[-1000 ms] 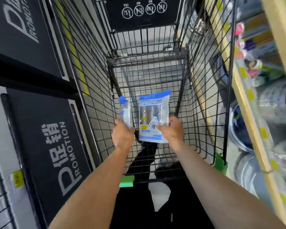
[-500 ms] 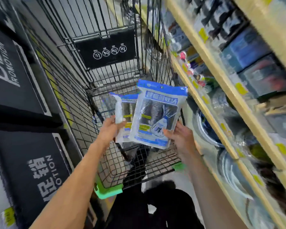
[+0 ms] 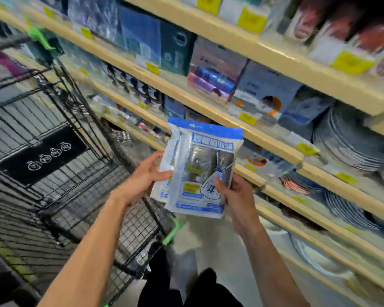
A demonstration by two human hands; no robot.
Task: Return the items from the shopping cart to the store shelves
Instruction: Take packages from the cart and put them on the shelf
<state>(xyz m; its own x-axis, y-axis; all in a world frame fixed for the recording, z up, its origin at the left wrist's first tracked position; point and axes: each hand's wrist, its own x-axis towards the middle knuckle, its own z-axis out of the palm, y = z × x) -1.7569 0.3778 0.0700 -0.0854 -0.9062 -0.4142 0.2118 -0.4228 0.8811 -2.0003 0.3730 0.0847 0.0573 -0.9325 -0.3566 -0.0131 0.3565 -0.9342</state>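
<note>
Two flat blue-and-white plastic packets are held up in front of the store shelves (image 3: 273, 149). My right hand (image 3: 235, 193) grips the front packet (image 3: 206, 169) at its lower right corner. My left hand (image 3: 142, 178) grips the rear packet (image 3: 166, 173) by its left edge; most of it is hidden behind the front one. Both packets overlap and stand nearly upright, just right of the black wire shopping cart (image 3: 60, 173), which fills the left side of the view.
Cream shelf boards with yellow price tags (image 3: 248, 118) run diagonally across the right. They hold boxed and bagged goods and stacks of plates (image 3: 350, 142). The cart has green corner bumpers (image 3: 173, 231). Grey floor and my dark shoes lie below.
Both hands have lifted the two packets up out of the cart and carried them right, toward the shelves. The view has swung right, so the shelves now fill the frame.
</note>
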